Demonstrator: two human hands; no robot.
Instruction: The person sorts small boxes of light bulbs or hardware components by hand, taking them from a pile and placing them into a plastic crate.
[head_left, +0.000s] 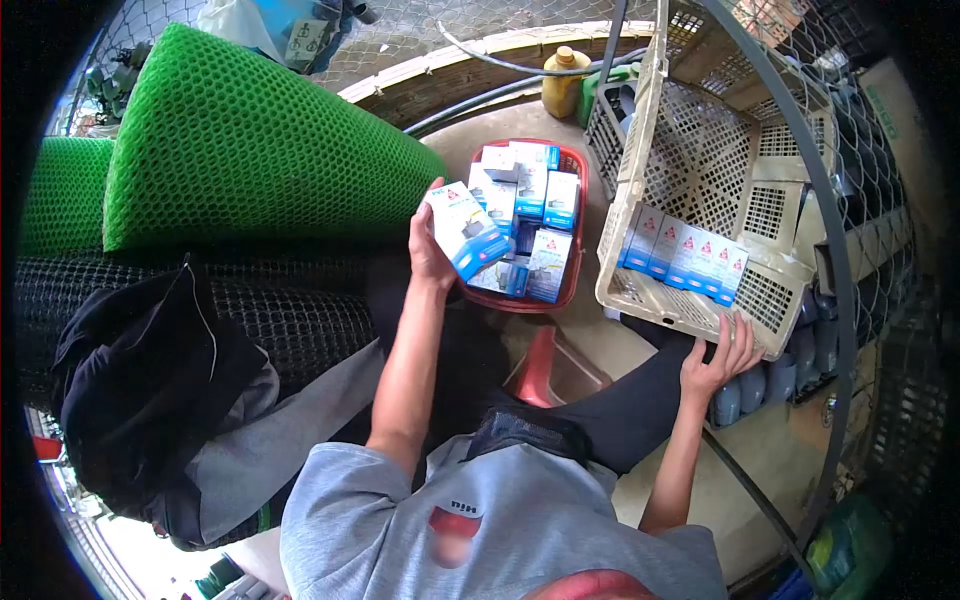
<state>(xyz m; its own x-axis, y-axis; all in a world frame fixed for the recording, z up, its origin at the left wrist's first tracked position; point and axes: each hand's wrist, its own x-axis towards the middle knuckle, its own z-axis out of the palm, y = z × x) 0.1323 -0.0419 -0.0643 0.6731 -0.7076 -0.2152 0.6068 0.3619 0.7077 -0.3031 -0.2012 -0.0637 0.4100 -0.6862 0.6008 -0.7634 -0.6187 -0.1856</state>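
Note:
My left hand (pixel 430 250) is closed around a white and blue carton (pixel 464 228), held over the left edge of a red basket (pixel 577 270). Several similar small cartons (pixel 549 263) lie loosely piled in that basket. On the right, my right hand (pixel 722 360) rests with its fingers spread on the near rim of a beige plastic crate (pixel 640 290). Inside the crate, a row of cartons (pixel 686 252) stands side by side along the near left part. The rest of the crate's floor shows its lattice pattern.
Rolls of green plastic mesh (pixel 260 140) and black mesh (pixel 310 320) lie to my left, with a dark jacket (pixel 150 380) on top. A yellow bottle (pixel 566 80) stands behind the basket. Wire fencing (pixel 880 190) and grey bottles (pixel 752 388) are at the right.

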